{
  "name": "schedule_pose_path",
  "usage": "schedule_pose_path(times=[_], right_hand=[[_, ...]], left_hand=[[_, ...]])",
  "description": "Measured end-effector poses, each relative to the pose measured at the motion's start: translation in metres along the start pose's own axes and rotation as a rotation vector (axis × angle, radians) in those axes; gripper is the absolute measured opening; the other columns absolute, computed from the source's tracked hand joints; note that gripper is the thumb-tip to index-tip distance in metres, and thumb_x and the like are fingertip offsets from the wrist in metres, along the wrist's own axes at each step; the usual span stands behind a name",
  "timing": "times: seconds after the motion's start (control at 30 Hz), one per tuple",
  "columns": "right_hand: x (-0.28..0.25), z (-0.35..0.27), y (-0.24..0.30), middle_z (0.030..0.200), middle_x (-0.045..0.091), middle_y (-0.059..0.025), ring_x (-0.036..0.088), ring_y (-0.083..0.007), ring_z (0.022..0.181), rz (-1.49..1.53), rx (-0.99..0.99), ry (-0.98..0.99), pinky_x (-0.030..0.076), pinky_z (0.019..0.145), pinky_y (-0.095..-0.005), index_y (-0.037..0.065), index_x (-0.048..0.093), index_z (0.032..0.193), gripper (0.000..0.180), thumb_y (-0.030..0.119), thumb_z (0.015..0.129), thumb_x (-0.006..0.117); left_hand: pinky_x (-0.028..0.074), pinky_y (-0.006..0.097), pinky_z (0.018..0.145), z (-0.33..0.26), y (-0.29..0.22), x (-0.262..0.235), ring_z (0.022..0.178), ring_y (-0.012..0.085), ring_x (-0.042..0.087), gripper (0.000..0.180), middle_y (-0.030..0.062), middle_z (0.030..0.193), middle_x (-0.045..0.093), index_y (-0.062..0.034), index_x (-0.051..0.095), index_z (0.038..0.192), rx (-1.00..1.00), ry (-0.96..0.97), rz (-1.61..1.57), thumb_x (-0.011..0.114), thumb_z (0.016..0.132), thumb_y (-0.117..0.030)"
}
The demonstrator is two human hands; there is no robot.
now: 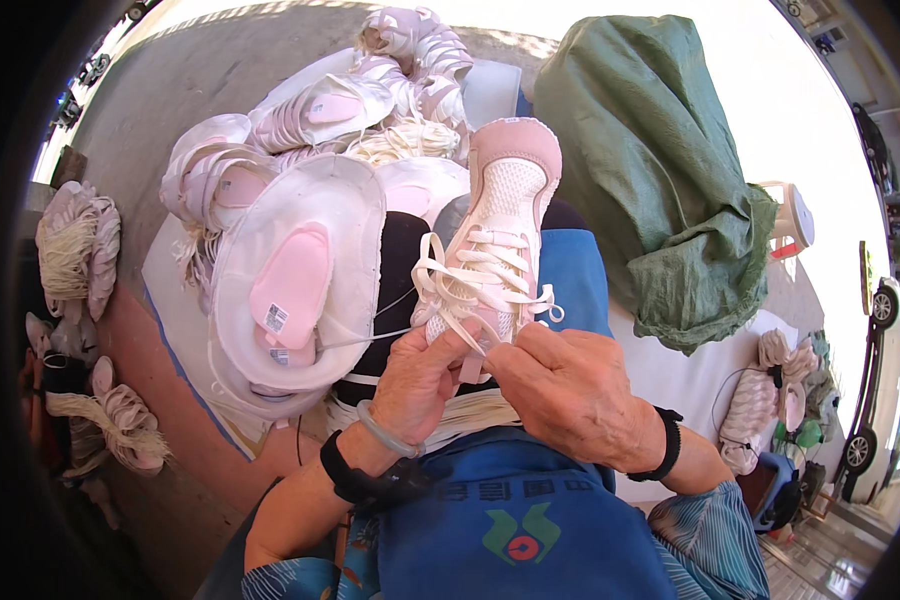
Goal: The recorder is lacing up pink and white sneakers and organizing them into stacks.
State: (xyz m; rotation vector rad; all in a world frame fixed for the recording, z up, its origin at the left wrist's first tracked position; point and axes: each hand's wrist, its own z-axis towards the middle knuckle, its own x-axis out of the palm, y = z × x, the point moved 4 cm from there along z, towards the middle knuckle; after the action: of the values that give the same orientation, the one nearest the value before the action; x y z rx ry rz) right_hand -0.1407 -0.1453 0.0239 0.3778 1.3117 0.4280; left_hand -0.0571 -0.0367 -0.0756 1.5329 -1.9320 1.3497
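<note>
Lacing seems the step in hand. Your left hand [420, 385] pinches the lace [497, 238] narrowly; the shoe [510, 190] lies before you, toe away; your right hand [570, 395] pinches lace too, near the collar end. Next likely calls for threading, then drawing snug. Shoe: pale pink, cream mesh, lace loops slack.

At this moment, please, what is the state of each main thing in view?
Pink shoe: laced, toe pointing away.
Cream lace: threaded, with loose loops.
Left hand: closed at the shoe's near end.
Right hand: closed there too.
Green cloth: crumpled, in folds.
Pale shoe pieces: stacked, overlapping.
</note>
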Motion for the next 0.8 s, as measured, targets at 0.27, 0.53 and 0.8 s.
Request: schedule_pose_path(times=[0.27,0.53,0.8], right_hand=[[-0.013,-0.009,0.007,0.073,0.043,-0.0066,0.052,-0.0228,0.056,0.04,0.053,0.004,0.043,0.05,-0.0337,0.006,0.052,0.082,0.016,0.004,0.072,0.064],[0.001,-0.008,-0.01,0.073,0.046,-0.0083,0.054,-0.025,0.056,0.083,0.134,-0.046,0.044,0.051,-0.0361,0.006,0.052,0.081,0.015,0.006,0.078,0.066],[0.008,-0.004,0.001,0.071,0.05,-0.0074,0.057,-0.0243,0.06,0.11,0.084,-0.061,0.046,0.052,-0.0354,0.005,0.06,0.085,0.015,0.007,0.077,0.072]], left_hand=[[0.054,0.027,0.08,-0.002,0.0,-0.001,0.092,0.0114,0.064,0.03,0.0068,0.107,0.066,0.0032,0.061,0.117,-0.04,-0.056,0.07,0.061,0.096,-0.019],[0.046,0.022,0.04,-0.022,-0.068,-0.02,0.044,0.0112,0.053,0.041,0.0068,0.076,0.062,0.0023,0.061,0.096,-0.184,-0.127,0.809,0.046,0.101,-0.036],[0.032,0.022,0.031,0.016,-0.096,0.011,0.037,0.0065,0.042,0.037,-0.0008,0.062,0.047,-0.0048,0.054,0.08,-0.098,-0.216,1.123,0.05,0.099,-0.036]])
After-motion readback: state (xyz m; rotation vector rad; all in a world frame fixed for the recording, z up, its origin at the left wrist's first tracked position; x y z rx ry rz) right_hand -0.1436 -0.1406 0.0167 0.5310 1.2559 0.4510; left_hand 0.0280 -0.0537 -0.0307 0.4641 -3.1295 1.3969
